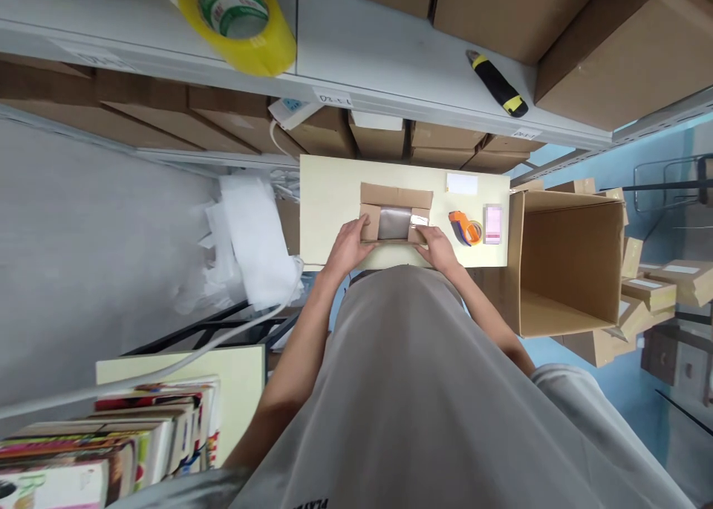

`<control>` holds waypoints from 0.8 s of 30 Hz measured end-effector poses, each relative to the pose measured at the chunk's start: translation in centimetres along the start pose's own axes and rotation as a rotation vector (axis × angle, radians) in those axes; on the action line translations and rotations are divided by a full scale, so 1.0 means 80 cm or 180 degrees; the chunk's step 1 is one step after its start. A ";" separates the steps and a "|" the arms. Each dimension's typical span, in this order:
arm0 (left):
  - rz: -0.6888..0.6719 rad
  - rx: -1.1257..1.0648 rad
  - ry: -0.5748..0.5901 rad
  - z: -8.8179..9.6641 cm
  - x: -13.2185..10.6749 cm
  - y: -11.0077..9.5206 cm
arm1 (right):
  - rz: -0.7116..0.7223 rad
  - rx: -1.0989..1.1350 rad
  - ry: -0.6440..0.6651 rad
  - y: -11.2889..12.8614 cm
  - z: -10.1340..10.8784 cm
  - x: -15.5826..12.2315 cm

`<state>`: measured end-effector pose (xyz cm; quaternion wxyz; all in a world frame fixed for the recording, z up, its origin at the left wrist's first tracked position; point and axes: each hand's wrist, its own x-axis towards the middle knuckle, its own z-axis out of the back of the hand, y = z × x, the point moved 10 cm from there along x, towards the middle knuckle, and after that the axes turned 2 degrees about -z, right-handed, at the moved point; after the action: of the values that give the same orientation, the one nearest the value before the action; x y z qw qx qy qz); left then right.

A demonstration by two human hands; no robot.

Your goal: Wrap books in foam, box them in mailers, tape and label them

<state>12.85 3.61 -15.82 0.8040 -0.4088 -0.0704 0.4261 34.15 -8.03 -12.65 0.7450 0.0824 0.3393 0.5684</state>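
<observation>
A small cardboard box (396,195) lies on the pale table with its flaps partly folded. Inside it, a grey, shiny item (394,224) shows through the opening. My left hand (350,247) grips the box's left front corner, fingers on the side flap and thumb at the near edge. At the right front corner, my right hand (440,250) holds the box the same way. A small white shiny patch (420,220) is on the right flap by my right fingers. To the right lie an orange tape dispenser (465,227) and a pink-and-white rectangular thing (492,224).
A white card (462,183) lies at the back of the table (328,189). A large open carton (568,264) stands on the right. The shelf above bears a yellow tape roll (239,22) and a utility knife (497,84). Books (128,442) and a white cable (223,342) are at left.
</observation>
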 end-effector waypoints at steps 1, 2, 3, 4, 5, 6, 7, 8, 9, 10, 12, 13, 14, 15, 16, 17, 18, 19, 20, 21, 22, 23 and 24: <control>0.0045 -0.0047 -0.0048 0.003 0.004 0.004 | -0.0071 0.0018 -0.0070 -0.006 0.003 0.004; 0.0122 -0.0075 -0.0115 0.007 0.010 0.008 | -0.0174 0.0026 -0.0163 -0.014 0.007 0.009; 0.0220 -0.0084 -0.0205 0.012 0.016 0.013 | -0.0297 0.0022 -0.0267 -0.022 0.012 0.015; 0.0313 -0.0084 -0.0313 0.017 0.023 0.016 | -0.0428 0.0019 -0.0381 -0.029 0.017 0.021; 0.0380 -0.0082 -0.0426 0.022 0.030 0.018 | -0.0544 0.0029 -0.0487 -0.036 0.021 0.027; 0.0411 -0.0084 -0.0523 0.025 0.039 0.018 | -0.0621 0.0060 -0.0570 -0.040 0.026 0.034; 0.0412 -0.0099 -0.0590 0.027 0.049 0.016 | -0.0640 0.0114 -0.0619 -0.042 0.028 0.041; 0.0393 -0.0127 -0.0629 0.028 0.059 0.013 | -0.0600 0.0185 -0.0637 -0.042 0.030 0.048; 0.0365 -0.0163 -0.0649 0.028 0.068 0.010 | -0.0525 0.0262 -0.0645 -0.039 0.032 0.054; 0.0333 -0.0202 -0.0662 0.029 0.075 0.006 | -0.0454 0.0339 -0.0658 -0.037 0.035 0.058; 0.0276 -0.0284 -0.0722 0.033 0.082 -0.001 | -0.0398 0.0480 -0.0736 -0.035 0.041 0.058; 0.0251 -0.0324 -0.0773 0.036 0.080 -0.003 | -0.0405 0.0534 -0.0793 -0.035 0.044 0.055; 0.0234 -0.0358 -0.0826 0.040 0.075 -0.004 | -0.0413 0.0567 -0.0847 -0.036 0.046 0.050; 0.0230 -0.0380 -0.0869 0.043 0.068 -0.004 | -0.0405 0.0574 -0.0889 -0.037 0.048 0.044; 0.0245 -0.0383 -0.0900 0.045 0.059 -0.002 | -0.0376 0.0555 -0.0911 -0.037 0.048 0.037; 0.0275 -0.0366 -0.0917 0.047 0.049 0.001 | -0.0342 0.0519 -0.0919 -0.037 0.047 0.030; 0.0314 -0.0341 -0.0926 0.047 0.039 0.005 | -0.0321 0.0474 -0.0915 -0.037 0.044 0.024; 0.0362 -0.0322 -0.0935 0.047 0.030 0.009 | -0.0323 0.0433 -0.0908 -0.039 0.041 0.018; 0.0421 -0.0320 -0.0949 0.046 0.022 0.014 | -0.0349 0.0406 -0.0901 -0.041 0.037 0.014; 0.0490 -0.0342 -0.0968 0.044 0.016 0.018 | -0.0392 0.0400 -0.0888 -0.043 0.032 0.011; 0.0567 -0.0387 -0.0984 0.042 0.011 0.022 | -0.0446 0.0422 -0.0871 -0.046 0.027 0.009; 0.0646 -0.0443 -0.0987 0.039 0.009 0.026 | -0.0496 0.0476 -0.0842 -0.049 0.022 0.009; 0.0726 -0.0495 -0.0975 0.036 0.008 0.029 | -0.0542 0.0559 -0.0802 -0.050 0.017 0.010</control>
<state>10.50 6.52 -15.73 0.6965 -0.4054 -0.1777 0.5648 38.26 -8.34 -13.97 0.8170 0.1887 0.2974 0.4567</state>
